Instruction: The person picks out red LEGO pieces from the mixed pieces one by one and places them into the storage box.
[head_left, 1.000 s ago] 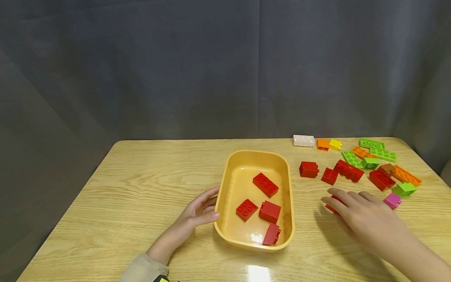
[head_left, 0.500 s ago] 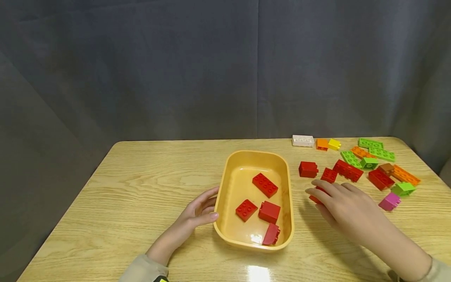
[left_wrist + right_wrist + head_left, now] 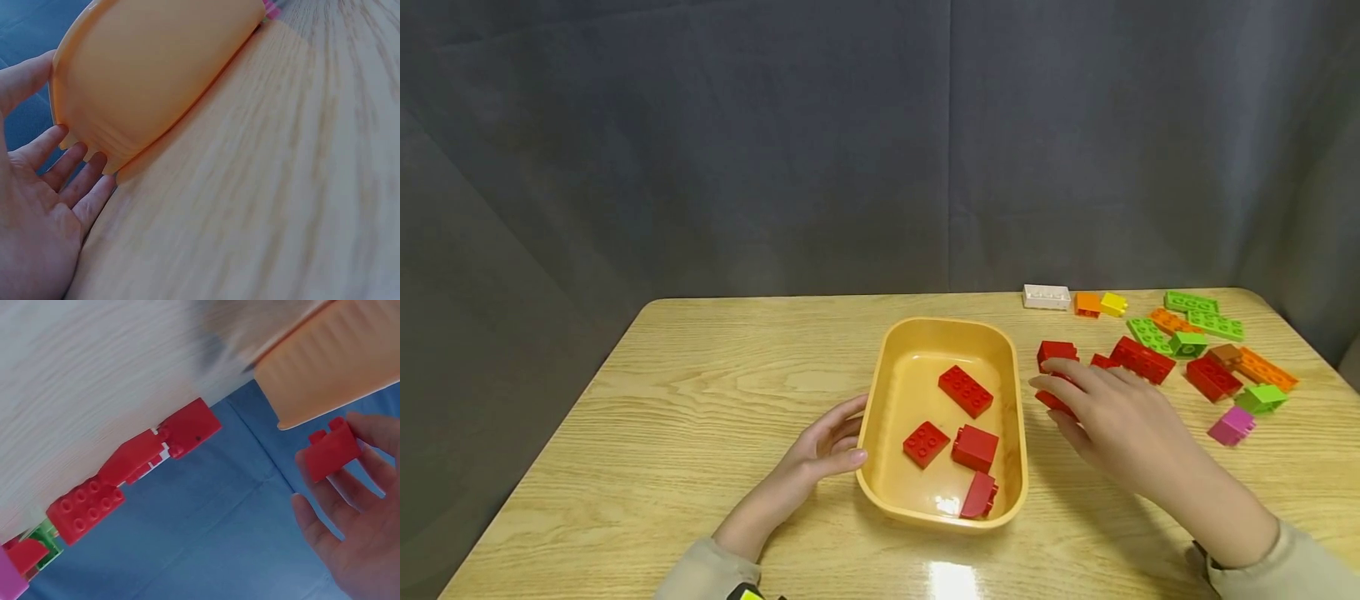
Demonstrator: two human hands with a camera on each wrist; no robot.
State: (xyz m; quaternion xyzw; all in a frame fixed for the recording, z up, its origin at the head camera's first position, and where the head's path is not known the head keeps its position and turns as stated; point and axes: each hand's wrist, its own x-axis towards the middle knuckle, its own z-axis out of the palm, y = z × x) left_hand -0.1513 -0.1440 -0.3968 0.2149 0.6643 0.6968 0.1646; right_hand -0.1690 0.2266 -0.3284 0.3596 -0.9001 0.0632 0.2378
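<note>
My left hand [image 3: 808, 458] rests against the left side of a yellow-orange plastic tray [image 3: 1015, 417]. Its thumb and fingertips touch the outside of the tray in the left wrist view, with the palm apart from it. Inside the tray lie several red toy bricks, among them a studded brick [image 3: 966, 391] and a smaller studded one [image 3: 926, 444]. To the right of the tray, my right hand [image 3: 1123, 425] pinches a red building brick [image 3: 332, 450] between thumb and fingers, its studs pointing away from the palm. From the head, that brick is partly hidden by the fingers.
Several red bricks [image 3: 1142, 360] lie beyond the right hand, one [image 3: 1057, 353] close to its fingers. Green plates [image 3: 1215, 325], an orange plate [image 3: 1266, 370], a pink brick [image 3: 1232, 426] and a white brick [image 3: 1047, 297] are spread over the table's right side. A dark curtain [image 3: 775, 150] hangs behind.
My right hand has moved left toward the tray with the red building brick, passing in front of the loose red bricks. The pink brick now shows fully. My left hand and the tray stay in place.
</note>
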